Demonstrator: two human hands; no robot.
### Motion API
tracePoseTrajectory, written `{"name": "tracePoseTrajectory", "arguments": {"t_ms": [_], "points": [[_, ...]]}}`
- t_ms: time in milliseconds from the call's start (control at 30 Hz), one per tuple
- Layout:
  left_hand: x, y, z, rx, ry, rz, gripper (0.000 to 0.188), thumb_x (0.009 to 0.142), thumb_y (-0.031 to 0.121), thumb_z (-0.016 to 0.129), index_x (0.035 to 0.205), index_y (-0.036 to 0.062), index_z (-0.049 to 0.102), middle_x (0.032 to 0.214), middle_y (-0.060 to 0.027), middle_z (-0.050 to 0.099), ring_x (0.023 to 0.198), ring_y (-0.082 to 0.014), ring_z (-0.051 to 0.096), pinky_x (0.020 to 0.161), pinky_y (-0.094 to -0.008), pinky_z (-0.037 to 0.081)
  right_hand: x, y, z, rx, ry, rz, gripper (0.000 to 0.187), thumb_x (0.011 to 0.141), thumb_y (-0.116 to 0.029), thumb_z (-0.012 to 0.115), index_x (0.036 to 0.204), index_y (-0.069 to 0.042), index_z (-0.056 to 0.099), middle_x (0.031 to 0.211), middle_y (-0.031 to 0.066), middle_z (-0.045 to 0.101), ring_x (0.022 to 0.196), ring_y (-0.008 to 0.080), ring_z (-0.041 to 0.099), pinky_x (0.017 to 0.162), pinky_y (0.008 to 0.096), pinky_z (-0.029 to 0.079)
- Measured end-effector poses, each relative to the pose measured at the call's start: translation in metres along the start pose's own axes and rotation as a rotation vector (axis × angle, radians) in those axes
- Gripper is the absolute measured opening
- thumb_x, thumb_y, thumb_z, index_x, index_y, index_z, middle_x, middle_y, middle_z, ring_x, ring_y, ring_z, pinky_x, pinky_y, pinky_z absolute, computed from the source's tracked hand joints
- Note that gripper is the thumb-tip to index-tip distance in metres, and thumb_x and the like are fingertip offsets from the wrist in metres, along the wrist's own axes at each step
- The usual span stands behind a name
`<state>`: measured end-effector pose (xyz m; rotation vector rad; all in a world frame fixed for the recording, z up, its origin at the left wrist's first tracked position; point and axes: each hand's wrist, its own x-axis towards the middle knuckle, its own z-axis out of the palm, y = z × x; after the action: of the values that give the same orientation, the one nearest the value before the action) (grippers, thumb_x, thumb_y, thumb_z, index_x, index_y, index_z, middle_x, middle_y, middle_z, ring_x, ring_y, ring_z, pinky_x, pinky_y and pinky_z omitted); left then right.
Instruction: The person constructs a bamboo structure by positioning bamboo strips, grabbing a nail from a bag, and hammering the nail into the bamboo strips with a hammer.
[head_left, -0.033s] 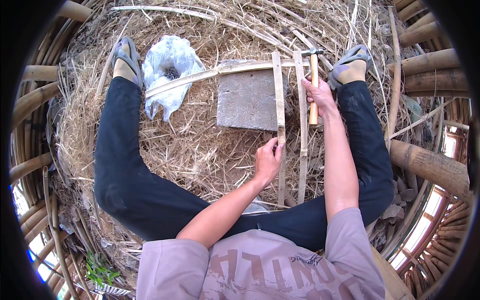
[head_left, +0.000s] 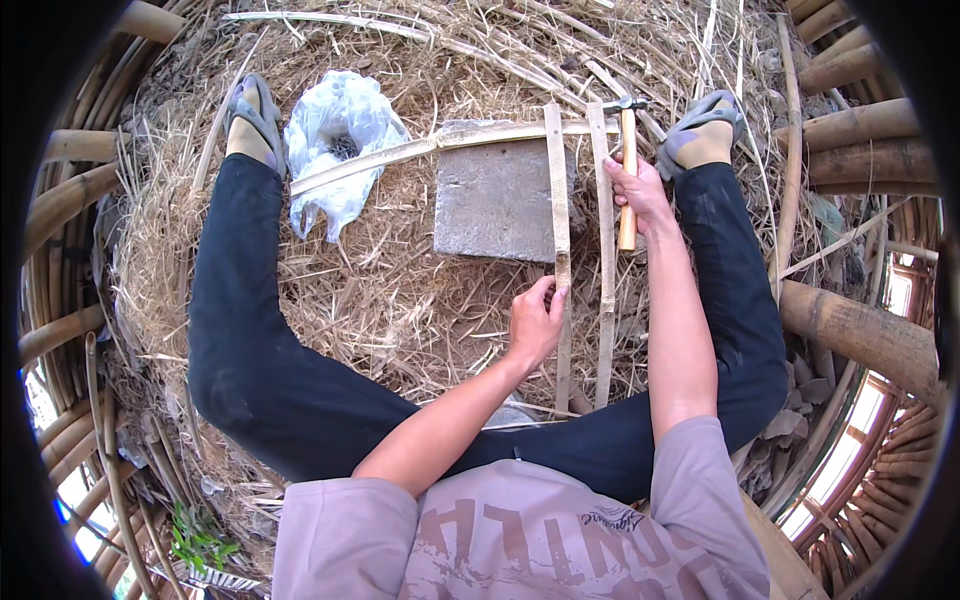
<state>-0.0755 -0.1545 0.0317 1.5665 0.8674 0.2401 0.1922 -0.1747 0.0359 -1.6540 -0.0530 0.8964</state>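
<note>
My left hand pinches the edge of a bamboo strip between thumb and fingers. That strip runs lengthwise from my lap over the right side of a flat grey slab. A second bamboo strip lies beside it, roughly parallel. Across the slab's far edge, a crosswise bamboo strip meets both near their far ends. My right hand grips a hammer by its wooden handle. The dark hammer head points away from me, near the far end of the second strip.
A crumpled clear plastic bag with small dark contents sits left of the slab, partly under the crosswise strip. My legs spread to both sides. Straw and split bamboo cover the ground; bamboo poles line both sides.
</note>
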Motion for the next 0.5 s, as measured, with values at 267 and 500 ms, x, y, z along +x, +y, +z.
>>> {"name": "tracePoseTrajectory", "arguments": {"t_ms": [267, 500], "points": [[0.048, -0.003, -0.037, 0.172, 0.320, 0.058, 0.021, 0.099, 0.019, 0.055, 0.094, 0.0002, 0.063, 0.078, -0.0094, 0.064, 0.071, -0.0189, 0.061, 0.064, -0.0359, 0.049, -0.001, -0.005, -0.007, 0.042, -0.022, 0.001, 0.034, 0.086, -0.014, 0.080, 0.102, -0.010, 0.051, 0.070, -0.0075, 0.047, 0.050, 0.0007, 0.040, 0.043, 0.0193, 0.033], [0.165, 0.040, -0.124, 0.938, 0.665, 0.551, 0.042, 0.098, 0.030, 0.053, 0.131, 0.0035, 0.052, 0.127, -0.0161, 0.057, 0.128, -0.0293, 0.047, 0.112, -0.0520, 0.033, 0.002, -0.005, -0.023, -0.086, 0.006, -0.009, 0.037, 0.086, -0.015, 0.081, 0.106, -0.006, 0.051, 0.072, -0.0046, 0.051, 0.052, 0.0024, 0.044, 0.041, 0.0192, 0.034]]}}
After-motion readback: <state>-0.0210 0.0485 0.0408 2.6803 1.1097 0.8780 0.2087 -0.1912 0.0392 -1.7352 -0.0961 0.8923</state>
